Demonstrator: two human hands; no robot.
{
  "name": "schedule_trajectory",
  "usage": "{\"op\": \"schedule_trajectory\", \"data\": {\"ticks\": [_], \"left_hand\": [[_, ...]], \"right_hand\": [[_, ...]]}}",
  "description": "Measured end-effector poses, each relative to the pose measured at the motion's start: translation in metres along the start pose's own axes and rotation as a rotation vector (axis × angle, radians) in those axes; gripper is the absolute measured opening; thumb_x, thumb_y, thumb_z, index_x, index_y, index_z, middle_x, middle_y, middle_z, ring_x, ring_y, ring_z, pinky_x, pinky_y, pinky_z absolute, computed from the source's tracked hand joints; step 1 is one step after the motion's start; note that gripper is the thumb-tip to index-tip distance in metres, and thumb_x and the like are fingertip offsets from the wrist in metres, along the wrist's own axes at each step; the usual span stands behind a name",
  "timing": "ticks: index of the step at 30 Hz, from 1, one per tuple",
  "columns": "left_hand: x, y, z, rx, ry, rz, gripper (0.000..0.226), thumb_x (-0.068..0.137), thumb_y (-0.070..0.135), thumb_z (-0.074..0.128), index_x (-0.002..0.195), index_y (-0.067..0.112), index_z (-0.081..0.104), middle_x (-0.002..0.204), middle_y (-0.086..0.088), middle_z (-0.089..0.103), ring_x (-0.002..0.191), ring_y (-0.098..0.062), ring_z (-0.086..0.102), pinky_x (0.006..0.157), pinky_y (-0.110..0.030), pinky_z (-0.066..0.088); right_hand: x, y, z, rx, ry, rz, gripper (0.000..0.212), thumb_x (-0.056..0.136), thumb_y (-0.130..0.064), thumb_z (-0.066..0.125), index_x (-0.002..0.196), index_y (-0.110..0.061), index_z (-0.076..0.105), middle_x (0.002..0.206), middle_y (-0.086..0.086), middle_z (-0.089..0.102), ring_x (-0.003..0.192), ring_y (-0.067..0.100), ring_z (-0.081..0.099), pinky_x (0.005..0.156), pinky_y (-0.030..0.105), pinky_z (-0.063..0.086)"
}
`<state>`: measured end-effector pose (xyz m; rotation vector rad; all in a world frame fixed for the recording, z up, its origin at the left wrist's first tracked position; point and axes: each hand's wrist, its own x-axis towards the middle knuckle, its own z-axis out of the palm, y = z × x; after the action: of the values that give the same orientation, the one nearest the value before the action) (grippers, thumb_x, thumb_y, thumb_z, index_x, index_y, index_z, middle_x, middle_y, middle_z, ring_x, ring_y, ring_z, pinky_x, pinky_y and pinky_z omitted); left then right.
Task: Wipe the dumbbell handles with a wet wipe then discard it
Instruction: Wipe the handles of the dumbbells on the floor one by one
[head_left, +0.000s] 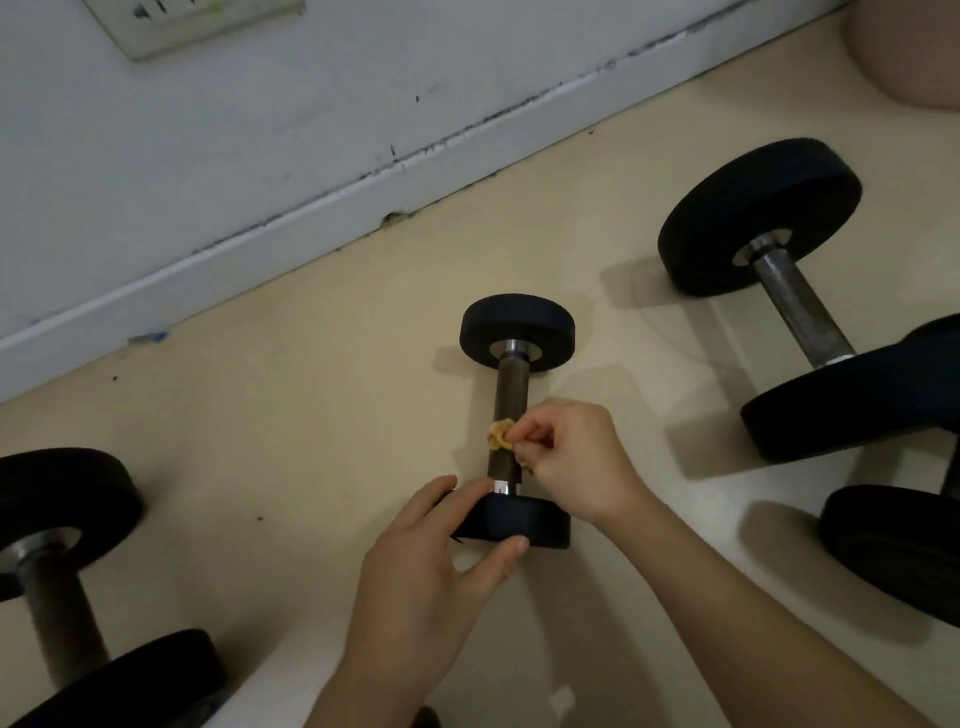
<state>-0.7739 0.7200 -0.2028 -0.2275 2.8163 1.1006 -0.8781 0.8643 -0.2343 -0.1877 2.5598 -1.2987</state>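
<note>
A small black dumbbell lies on the beige floor in the middle, its rusty brown handle running toward me. My right hand pinches a small crumpled wipe, stained yellow-brown, against the lower part of that handle. My left hand grips the near black weight head, thumb under its front edge and fingers over its left side.
A larger dumbbell lies at the right, with another black weight below it. A third dumbbell lies at the lower left. A grey wall with a white skirting board runs diagonally behind. A pink container stands at the top right.
</note>
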Motion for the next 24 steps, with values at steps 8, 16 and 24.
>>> {"op": "schedule_trajectory", "data": {"ticks": [8, 16, 24], "left_hand": [[0.004, -0.013, -0.01, -0.111, 0.005, -0.093, 0.045, 0.075, 0.022, 0.078, 0.103, 0.05, 0.056, 0.097, 0.045, 0.055, 0.092, 0.022, 0.049, 0.077, 0.003, 0.033], [0.0, -0.031, -0.019, -0.152, 0.006, -0.184, 0.052, 0.088, 0.014, 0.062, 0.122, 0.052, 0.051, 0.145, 0.014, 0.041, 0.131, -0.003, 0.038, 0.11, -0.038, 0.037], [0.005, -0.031, -0.026, -0.311, 0.011, -0.267, 0.04, 0.077, 0.051, 0.064, 0.11, 0.068, 0.051, 0.147, 0.01, 0.041, 0.139, 0.005, 0.019, 0.109, -0.036, 0.037]], "right_hand": [[0.04, -0.005, 0.008, 0.006, 0.205, -0.004, 0.018, 0.082, -0.008, 0.069, 0.097, -0.016, 0.074, 0.094, -0.001, 0.069, 0.085, 0.012, 0.065, 0.085, 0.034, 0.055], [0.05, -0.016, 0.014, 0.035, 0.211, -0.036, 0.014, 0.084, -0.009, 0.068, 0.094, -0.017, 0.074, 0.093, -0.003, 0.067, 0.084, 0.01, 0.063, 0.083, 0.03, 0.054], [0.019, -0.028, 0.039, -0.052, -0.135, -0.191, 0.015, 0.082, -0.004, 0.067, 0.086, -0.016, 0.076, 0.083, -0.009, 0.065, 0.078, 0.002, 0.061, 0.08, 0.022, 0.051]]}}
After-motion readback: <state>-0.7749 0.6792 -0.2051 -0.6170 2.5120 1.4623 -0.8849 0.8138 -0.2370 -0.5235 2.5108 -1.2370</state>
